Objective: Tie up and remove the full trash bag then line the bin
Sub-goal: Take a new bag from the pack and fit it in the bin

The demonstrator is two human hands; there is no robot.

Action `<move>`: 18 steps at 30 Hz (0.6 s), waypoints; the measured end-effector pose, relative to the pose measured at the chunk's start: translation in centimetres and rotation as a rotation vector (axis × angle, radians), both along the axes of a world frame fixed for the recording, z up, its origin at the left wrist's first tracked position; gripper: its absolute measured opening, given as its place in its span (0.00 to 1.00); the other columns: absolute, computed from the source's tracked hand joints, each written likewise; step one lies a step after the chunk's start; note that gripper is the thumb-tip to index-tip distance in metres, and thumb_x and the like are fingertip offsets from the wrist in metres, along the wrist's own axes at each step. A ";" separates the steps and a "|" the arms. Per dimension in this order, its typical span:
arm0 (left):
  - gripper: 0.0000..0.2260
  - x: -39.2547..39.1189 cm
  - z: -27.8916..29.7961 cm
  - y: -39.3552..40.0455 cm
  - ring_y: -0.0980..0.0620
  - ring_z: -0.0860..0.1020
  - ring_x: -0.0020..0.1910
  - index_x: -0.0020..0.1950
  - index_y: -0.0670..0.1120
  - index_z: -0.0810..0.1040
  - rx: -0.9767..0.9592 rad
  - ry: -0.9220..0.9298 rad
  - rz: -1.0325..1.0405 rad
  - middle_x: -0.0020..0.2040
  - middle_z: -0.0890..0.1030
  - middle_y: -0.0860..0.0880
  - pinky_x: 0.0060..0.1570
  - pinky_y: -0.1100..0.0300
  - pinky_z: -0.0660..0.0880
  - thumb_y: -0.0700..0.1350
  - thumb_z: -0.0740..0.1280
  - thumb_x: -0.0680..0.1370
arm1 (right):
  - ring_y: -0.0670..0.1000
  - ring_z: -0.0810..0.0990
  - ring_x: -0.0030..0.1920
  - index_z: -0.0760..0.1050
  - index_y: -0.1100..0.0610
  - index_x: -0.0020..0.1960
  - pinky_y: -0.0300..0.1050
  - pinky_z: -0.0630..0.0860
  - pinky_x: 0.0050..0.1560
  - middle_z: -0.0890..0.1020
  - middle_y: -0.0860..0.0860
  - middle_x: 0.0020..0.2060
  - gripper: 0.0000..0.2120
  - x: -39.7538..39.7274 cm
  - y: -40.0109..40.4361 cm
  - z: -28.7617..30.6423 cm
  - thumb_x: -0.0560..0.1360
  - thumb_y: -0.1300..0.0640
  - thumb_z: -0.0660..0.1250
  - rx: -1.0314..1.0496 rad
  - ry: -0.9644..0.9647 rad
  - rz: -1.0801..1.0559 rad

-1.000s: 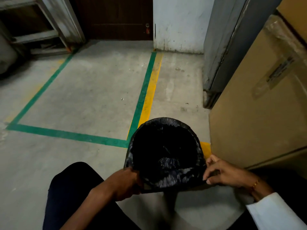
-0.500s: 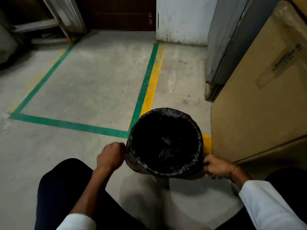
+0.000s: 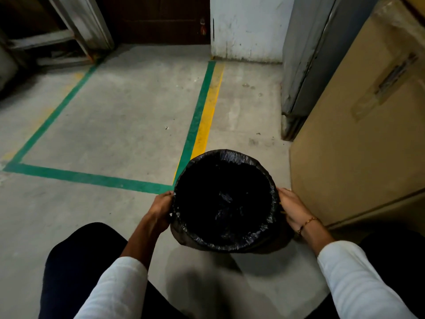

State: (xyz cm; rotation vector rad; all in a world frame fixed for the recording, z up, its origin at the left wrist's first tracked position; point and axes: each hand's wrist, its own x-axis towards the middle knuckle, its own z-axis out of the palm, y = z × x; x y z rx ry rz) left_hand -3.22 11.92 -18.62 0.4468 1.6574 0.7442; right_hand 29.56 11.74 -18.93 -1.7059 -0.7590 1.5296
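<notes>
On the concrete floor [image 3: 128, 107], right in front of the knees, I see the bin [image 3: 224, 246] standing upright with a black liner [image 3: 224, 201] already spread inside it and folded out over the rim all the way round. The liner is crinkled and glossy at the bottom, and I cannot make out anything lying inside it. My left hand [image 3: 161, 209] is pressed against the left side of the rim, its fingers [image 3: 166, 196] curled in against the folded plastic; whether they pinch the film or only lie on it I cannot tell, since the fingertips are hidden behind the edge. My right hand [image 3: 292, 209] sits on the opposite side, fingers spread and wrapped over the liner's overhang, touching it, with a thin gold bracelet [image 3: 307, 223] at the wrist. Both white sleeves [image 3: 358, 272] come in from the bottom corners, and dark trouser knees [image 3: 76, 261] frame the view. The bin stands just beside a large cardboard box [image 3: 358, 139] on its right, and at the near end of a green and yellow floor stripe [image 3: 202, 111] that runs away toward a white wall [image 3: 246, 26].
</notes>
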 end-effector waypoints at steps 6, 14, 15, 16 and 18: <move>0.10 -0.4 -1.1 1.0 0.47 0.74 0.34 0.40 0.45 0.76 0.036 0.062 0.004 0.36 0.77 0.43 0.42 0.55 0.71 0.33 0.61 0.76 | 0.60 0.81 0.55 0.80 0.64 0.56 0.58 0.76 0.61 0.83 0.62 0.54 0.10 -0.7 0.9 -0.9 0.78 0.62 0.65 0.032 0.068 -0.031; 0.12 0.3 -1.5 0.4 0.48 0.76 0.24 0.39 0.38 0.78 0.099 0.123 -0.041 0.29 0.80 0.43 0.27 0.62 0.72 0.30 0.60 0.77 | 0.45 0.72 0.22 0.70 0.51 0.26 0.45 0.65 0.34 0.73 0.46 0.19 0.27 -1.4 0.4 -1.6 0.83 0.55 0.52 -0.100 0.256 -0.020; 0.13 0.7 -1.4 0.3 0.50 0.77 0.24 0.38 0.39 0.78 0.121 0.102 -0.016 0.28 0.80 0.45 0.25 0.63 0.73 0.31 0.58 0.78 | 0.43 0.70 0.19 0.70 0.49 0.21 0.44 0.64 0.32 0.71 0.45 0.17 0.31 -1.7 0.6 -1.2 0.83 0.56 0.51 -0.078 0.307 -0.035; 0.14 1.1 -1.4 0.2 0.51 0.77 0.26 0.38 0.39 0.77 0.132 0.068 0.022 0.28 0.80 0.46 0.25 0.64 0.74 0.32 0.57 0.79 | 0.42 0.68 0.17 0.68 0.50 0.17 0.42 0.65 0.29 0.69 0.44 0.16 0.34 -2.0 0.7 -1.0 0.83 0.58 0.50 -0.046 0.302 -0.057; 0.14 1.7 -1.8 0.3 0.53 0.77 0.28 0.38 0.40 0.76 0.170 0.002 0.085 0.28 0.80 0.48 0.29 0.62 0.75 0.35 0.55 0.80 | 0.41 0.63 0.16 0.64 0.52 0.14 0.33 0.63 0.21 0.65 0.43 0.15 0.36 -2.3 1.1 -1.1 0.82 0.61 0.50 0.003 0.290 -0.129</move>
